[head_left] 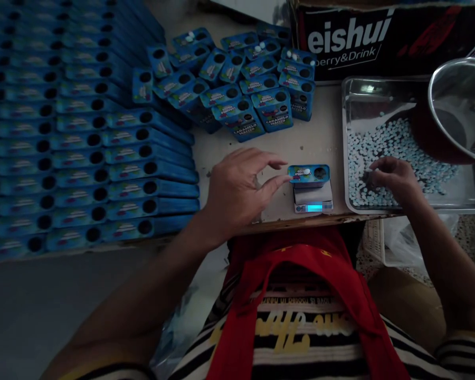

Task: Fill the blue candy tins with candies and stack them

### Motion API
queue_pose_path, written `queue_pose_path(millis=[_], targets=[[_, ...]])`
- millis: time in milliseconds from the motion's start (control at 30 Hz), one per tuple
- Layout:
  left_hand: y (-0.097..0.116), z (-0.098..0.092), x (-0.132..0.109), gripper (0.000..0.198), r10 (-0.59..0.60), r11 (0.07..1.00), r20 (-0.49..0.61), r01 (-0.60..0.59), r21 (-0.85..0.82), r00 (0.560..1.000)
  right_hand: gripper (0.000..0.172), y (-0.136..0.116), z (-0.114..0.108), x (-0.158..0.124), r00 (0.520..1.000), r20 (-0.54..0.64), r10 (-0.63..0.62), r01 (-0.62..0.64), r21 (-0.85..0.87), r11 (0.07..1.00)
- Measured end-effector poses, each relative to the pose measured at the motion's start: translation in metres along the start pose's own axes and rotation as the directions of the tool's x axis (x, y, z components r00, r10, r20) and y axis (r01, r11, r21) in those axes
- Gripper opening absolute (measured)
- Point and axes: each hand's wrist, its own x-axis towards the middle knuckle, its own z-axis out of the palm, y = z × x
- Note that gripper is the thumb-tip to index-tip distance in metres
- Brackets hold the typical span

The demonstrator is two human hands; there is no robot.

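Observation:
A small blue tin (309, 175) with a round hole in its lid sits on a little digital scale (313, 200) at the table's front edge. My left hand (237, 190) hovers just left of the tin, fingers spread, thumb and forefinger tips almost touching its left end. My right hand (391, 178) rests inside a metal tray (346, 137) among many small white tablets (383, 142), fingers curled into a pinch on the tablets.
Rows of stacked blue tins (83, 142) fill the table's left side. A loose heap of the same tins (241, 79) lies behind the scale. A dark cardboard box (380, 37) stands at the back. A steel bowl (463, 105) overhangs the tray's right end.

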Motion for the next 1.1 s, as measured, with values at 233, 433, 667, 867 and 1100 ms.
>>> queue_pose_path(millis=[233,433,667,867,1100], targets=[[0.005,0.022,0.031,0.013,-0.007,0.998,0.141,0.015,-0.054,0.99,0.027,-0.004,-0.02,-0.003,0.983,-0.042,0.176,-0.134,0.489,0.862],[-0.006,0.034,0.029,0.003,0.069,0.987,0.094,-0.054,-0.152,0.993,0.032,0.002,-0.027,-0.021,0.995,-0.089,0.038,-0.037,0.016,0.999],[0.041,0.031,0.052,0.027,0.046,0.978,0.044,-0.036,-0.205,0.998,0.027,-0.012,0.003,-0.026,0.955,-0.081,-0.287,0.218,-0.469,0.856],[-0.017,0.066,-0.017,0.079,-0.169,0.895,-0.108,0.107,-0.434,0.98,0.022,-0.01,0.014,-0.028,0.972,-0.231,0.036,0.032,0.283,0.959],[0.004,0.081,0.023,0.03,0.18,0.981,0.053,-0.175,-0.082,0.982,0.03,-0.041,0.063,-0.041,0.962,0.218,0.165,-0.272,0.836,0.476]])
